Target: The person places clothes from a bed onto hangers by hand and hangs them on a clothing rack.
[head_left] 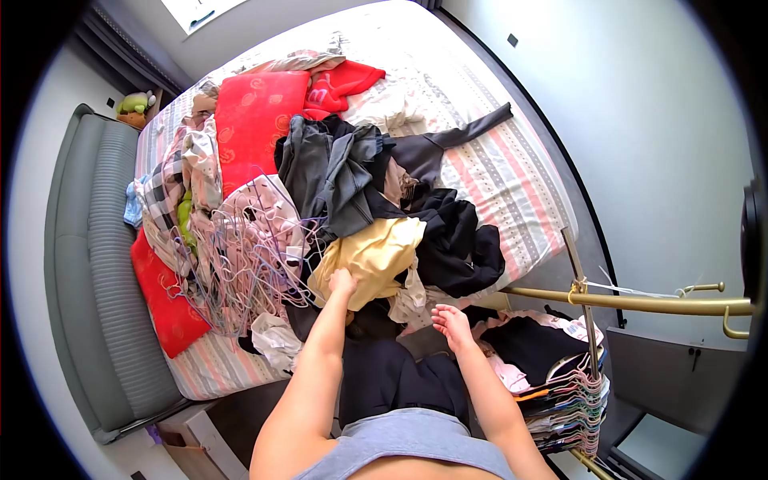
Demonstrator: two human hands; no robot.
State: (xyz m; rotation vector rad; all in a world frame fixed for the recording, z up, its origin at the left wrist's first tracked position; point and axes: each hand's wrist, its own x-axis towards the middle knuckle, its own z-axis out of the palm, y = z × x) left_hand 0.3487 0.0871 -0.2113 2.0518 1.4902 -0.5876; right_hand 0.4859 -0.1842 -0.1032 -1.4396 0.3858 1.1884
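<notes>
A pale yellow garment lies bunched on the near side of the clothes heap. My left hand is closed on its near edge; the fingertips are hidden in the cloth. My right hand hovers to the right of the garment, palm turned inward, fingers loosely apart and holding nothing. Black clothes lie to the right of the yellow cloth, and grey trousers rest behind it. Just left of it, a tangle of wire hangers covers part of a pink garment.
The heap lies on a bed with a striped sheet. Red pillows stand among it, and a grey headboard is at the left. On my right, a metal rack carries several hung clothes.
</notes>
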